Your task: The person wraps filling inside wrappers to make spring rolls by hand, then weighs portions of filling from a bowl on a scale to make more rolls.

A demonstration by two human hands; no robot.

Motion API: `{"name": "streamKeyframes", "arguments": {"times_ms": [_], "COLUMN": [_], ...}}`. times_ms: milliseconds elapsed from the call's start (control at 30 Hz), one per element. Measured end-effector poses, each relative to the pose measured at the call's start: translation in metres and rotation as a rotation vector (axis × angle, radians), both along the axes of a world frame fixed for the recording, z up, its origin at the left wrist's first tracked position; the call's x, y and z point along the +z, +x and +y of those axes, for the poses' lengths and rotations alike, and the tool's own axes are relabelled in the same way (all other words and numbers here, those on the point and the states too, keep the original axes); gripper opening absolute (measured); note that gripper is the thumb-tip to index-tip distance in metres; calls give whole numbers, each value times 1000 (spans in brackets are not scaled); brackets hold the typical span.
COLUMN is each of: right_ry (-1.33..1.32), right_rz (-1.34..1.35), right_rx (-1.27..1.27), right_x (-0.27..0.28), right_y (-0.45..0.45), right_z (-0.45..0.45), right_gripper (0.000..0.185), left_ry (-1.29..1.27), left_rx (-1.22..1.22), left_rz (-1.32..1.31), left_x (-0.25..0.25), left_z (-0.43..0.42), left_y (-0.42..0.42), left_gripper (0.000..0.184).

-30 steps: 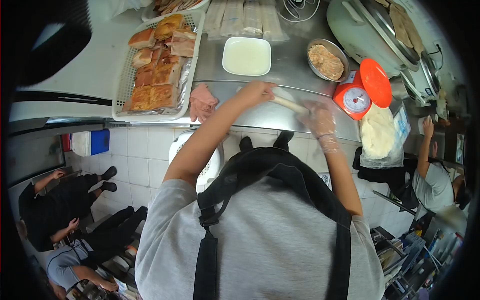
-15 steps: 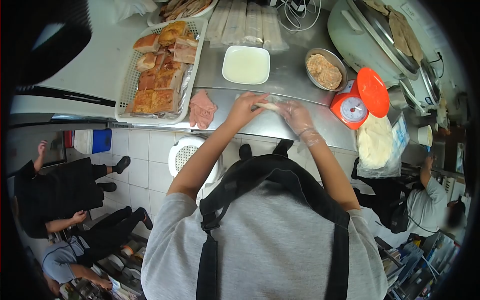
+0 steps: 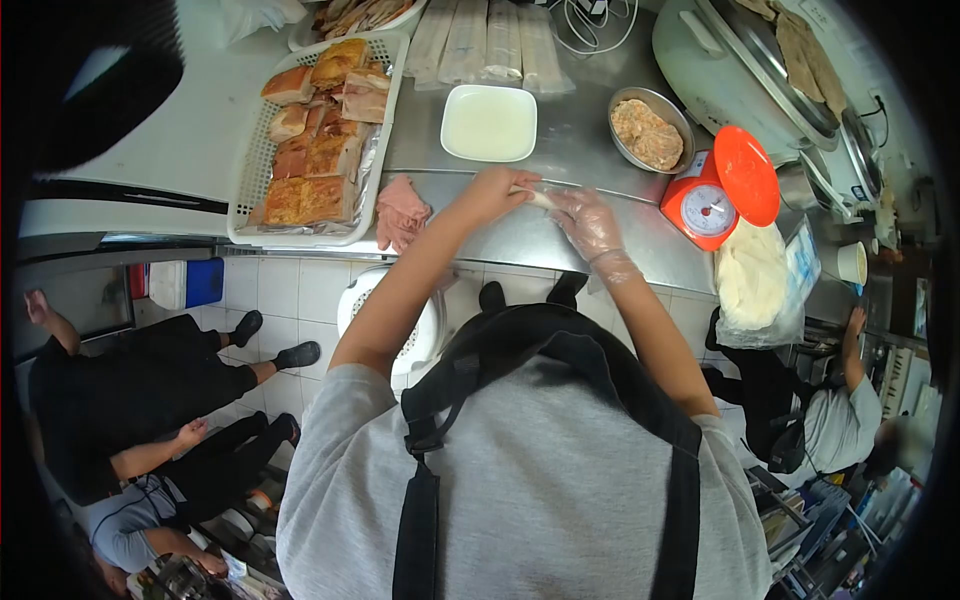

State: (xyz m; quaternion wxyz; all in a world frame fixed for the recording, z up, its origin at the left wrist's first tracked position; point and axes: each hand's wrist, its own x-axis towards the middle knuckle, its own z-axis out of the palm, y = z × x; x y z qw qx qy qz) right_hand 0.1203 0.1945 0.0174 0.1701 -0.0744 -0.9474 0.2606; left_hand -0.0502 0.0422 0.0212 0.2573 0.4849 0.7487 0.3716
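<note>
My left hand (image 3: 497,196), bare, is closed round one end of a pale strip (image 3: 542,199) above the steel counter (image 3: 510,240). On the strip's other end my right hand (image 3: 590,220), in a clear plastic glove, is closed too. Whether the strip is dough or something else cannot be made out. Beyond my hands sits a square white dish (image 3: 489,123) of pale liquid. A metal bowl (image 3: 683,110) of minced filling stands to the right, beside a red scale (image 3: 706,210). Pink gloves (image 3: 402,212) lie left of my left hand.
A white basket (image 3: 240,190) of roasted meat slabs is on the left. Wrapped packs (image 3: 463,45) lie at the back. Pale dough (image 3: 752,270) in plastic is right of the scale, below a large pot (image 3: 690,60). People are at both sides; a stool (image 3: 428,330) stands below the counter.
My hands have drawn closer together from a second ago, the right one moving left. The long pale piece between them now shows only as a short strip. People at the sides have shifted.
</note>
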Motion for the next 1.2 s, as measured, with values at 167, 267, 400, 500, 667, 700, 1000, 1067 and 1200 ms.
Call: {"name": "streamKeyframes", "arguments": {"times_ms": [167,267,400,500,667,700,1000,1067,1200], "right_ry": [-147,-182,-203,56,110,111,-134,-26,-18], "right_rz": [-210,-247,-262,-285,27,31,-138,-36,113], "right_rx": [-24,-24,-60,-146,98,131,6,-14,15], "right_x": [7,9,15,17,14,13,-1,-6,14], "right_y": [-5,-8,-12,-17,-20,-18,-25,-22,-14], "right_z": [14,20,31,31,15,12,23,26,13], "right_gripper": [29,26,22,20,24,24,28,26,23], "left_ry": [225,246,293,299,274,280,225,203,46], "left_rx": [116,117,108,97,86,81,16,-7,-42], "left_rz": [224,111,145,171,178,174,239,220,168], "left_x": [11,-4,-7,-10,-13,-13,-12,-15,-7], "left_z": [-6,-9,-8,-6,-2,-1,4,8,17], "left_y": [23,25,21,18,14,14,8,4,-4], "left_gripper": [47,56,57,57,55,55,56,57,50]}}
